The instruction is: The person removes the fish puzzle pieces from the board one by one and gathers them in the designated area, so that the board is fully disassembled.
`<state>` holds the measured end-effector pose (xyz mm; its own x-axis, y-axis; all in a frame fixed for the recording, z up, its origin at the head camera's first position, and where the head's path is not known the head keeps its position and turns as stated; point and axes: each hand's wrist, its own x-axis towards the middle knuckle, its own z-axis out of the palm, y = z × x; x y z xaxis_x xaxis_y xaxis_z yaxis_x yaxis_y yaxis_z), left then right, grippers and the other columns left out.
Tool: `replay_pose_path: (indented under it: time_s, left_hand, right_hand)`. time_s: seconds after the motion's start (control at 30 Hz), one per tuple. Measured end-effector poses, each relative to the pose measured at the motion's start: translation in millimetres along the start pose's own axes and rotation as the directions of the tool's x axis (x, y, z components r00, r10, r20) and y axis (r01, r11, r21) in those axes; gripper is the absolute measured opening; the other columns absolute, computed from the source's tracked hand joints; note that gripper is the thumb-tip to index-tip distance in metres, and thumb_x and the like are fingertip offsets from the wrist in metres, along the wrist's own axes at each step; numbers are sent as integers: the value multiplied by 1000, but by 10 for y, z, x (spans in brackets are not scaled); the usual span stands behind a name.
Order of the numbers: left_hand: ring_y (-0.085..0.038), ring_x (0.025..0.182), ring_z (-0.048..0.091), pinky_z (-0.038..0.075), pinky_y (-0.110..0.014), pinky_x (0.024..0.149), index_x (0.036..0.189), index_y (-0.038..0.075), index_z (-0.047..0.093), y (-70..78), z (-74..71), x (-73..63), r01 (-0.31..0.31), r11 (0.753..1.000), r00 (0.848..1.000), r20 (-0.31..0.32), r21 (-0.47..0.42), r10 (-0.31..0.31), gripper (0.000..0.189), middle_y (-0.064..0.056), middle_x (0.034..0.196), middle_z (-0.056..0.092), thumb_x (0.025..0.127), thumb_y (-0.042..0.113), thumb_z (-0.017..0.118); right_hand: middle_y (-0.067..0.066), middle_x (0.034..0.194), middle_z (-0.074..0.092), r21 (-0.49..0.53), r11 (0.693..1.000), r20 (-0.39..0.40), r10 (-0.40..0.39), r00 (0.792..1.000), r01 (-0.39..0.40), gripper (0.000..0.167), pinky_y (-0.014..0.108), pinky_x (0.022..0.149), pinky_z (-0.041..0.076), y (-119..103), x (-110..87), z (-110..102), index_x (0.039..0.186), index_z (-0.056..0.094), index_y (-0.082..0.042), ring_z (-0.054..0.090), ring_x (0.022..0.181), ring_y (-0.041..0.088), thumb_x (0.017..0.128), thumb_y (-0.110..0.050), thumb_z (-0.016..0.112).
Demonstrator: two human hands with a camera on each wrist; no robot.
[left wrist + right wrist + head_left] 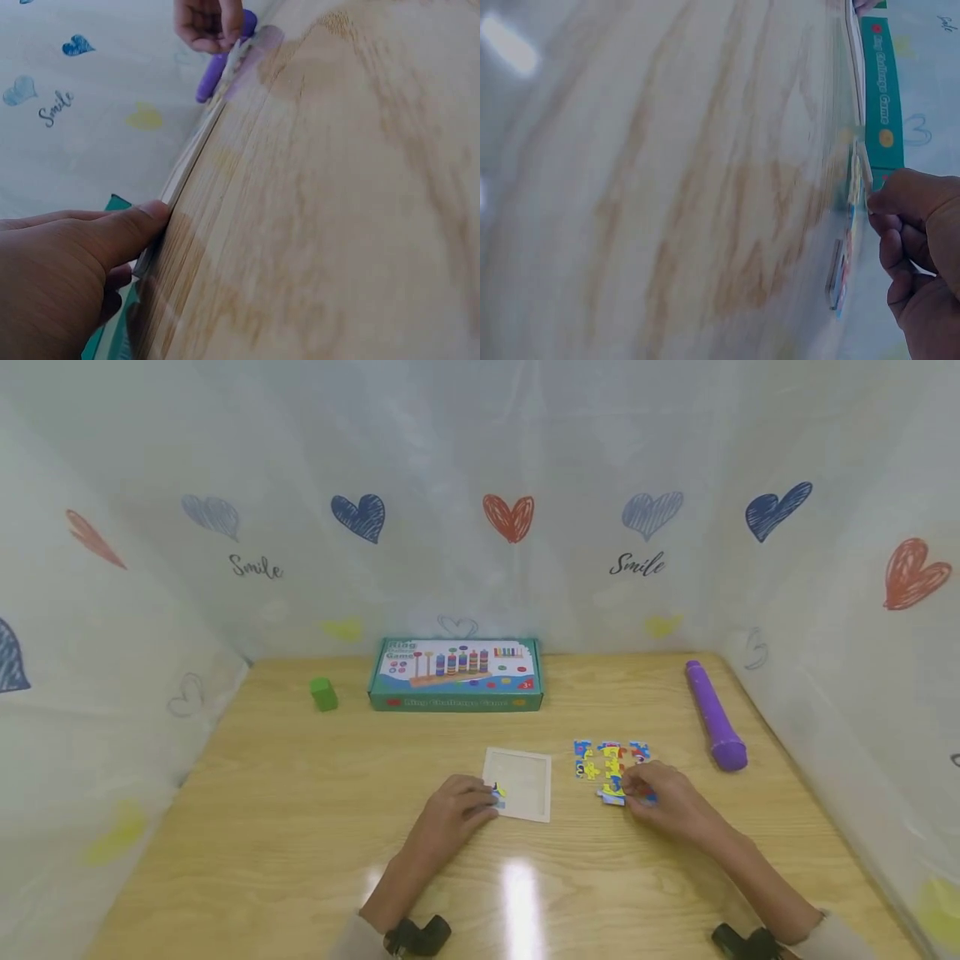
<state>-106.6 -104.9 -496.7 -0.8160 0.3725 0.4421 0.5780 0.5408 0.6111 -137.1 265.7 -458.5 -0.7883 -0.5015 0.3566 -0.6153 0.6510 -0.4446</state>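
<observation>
A square wooden puzzle tray [546, 789] lies on the table with one blue-and-yellow jigsaw piece [499, 792] in its left corner. My left hand [457, 810] grips the tray's left side, the thumb [142, 225] at its near edge in the left wrist view. To the right of the tray, several colourful jigsaw pieces [584, 769] are spread in rough rows. Over them, my right hand [667, 797] pinches a jigsaw piece [612, 798] between thumb and fingers. From the right wrist view this piece [865, 165] appears edge-on, tilted. My palm hides some of the pieces below.
At the back stands a green Ring Challenge Game box [455, 702], with a green block [324, 694] to its left. A purple microphone-shaped toy [712, 714] lies near the right edge of the wooden table [285, 827]. Printed white sheeting [450, 460] encloses the back and sides.
</observation>
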Motion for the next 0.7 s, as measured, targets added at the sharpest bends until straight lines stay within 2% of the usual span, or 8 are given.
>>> replay_pose_path:
  time_s: [0.13, 0.33, 0.5, 0.7]
  left_hand:
    - [-19, 110, 61, 51, -32, 95, 101, 8, 79, -12, -2, 7, -1, 1000, 1000, -12, -9, 1, 18, -2, 109, 71, 84, 15, 81]
    - [-17, 113, 60, 49, -31, 98, 102, 9, 79, -8, 5, 10, 5, 1000, 1000, 7, -5, -4, 18, 0, 111, 70, 86, 17, 79]
    - [-17, 112, 60, 49, -32, 98, 103, 9, 79, 8, -11, 18, 6, 1000, 1000, 6, 2, -6, 18, -1, 111, 71, 86, 16, 79]
    - [-16, 109, 61, 51, -32, 95, 103, 11, 79, -14, -1, 13, 3, 1000, 1000, -4, 17, -3, 18, -1, 111, 71, 86, 17, 80]
  right_hand:
    - [-9, 84, 61, 2, 1000, 6, 3, 1000, -3, 29, 26, 65, 52, 34, -7, 33, 88, 66, -12, 57, 76, 7, 70, 7, 79]
    - [-6, 86, 64, 4, 999, 33, 40, 999, -40, 27, 27, 68, 54, 84, -45, 35, 90, 68, -8, 60, 77, 8, 72, 8, 78]
    - [-11, 84, 60, -56, 998, 26, 23, 999, -22, 28, 33, 73, 44, 109, -46, 40, 89, 66, -13, 52, 78, 6, 72, 5, 79]
    - [-8, 82, 60, -53, 999, 56, 15, 998, -12, 24, 41, 78, 37, 90, 15, -10, 90, 64, -13, 52, 79, 11, 77, 3, 76]
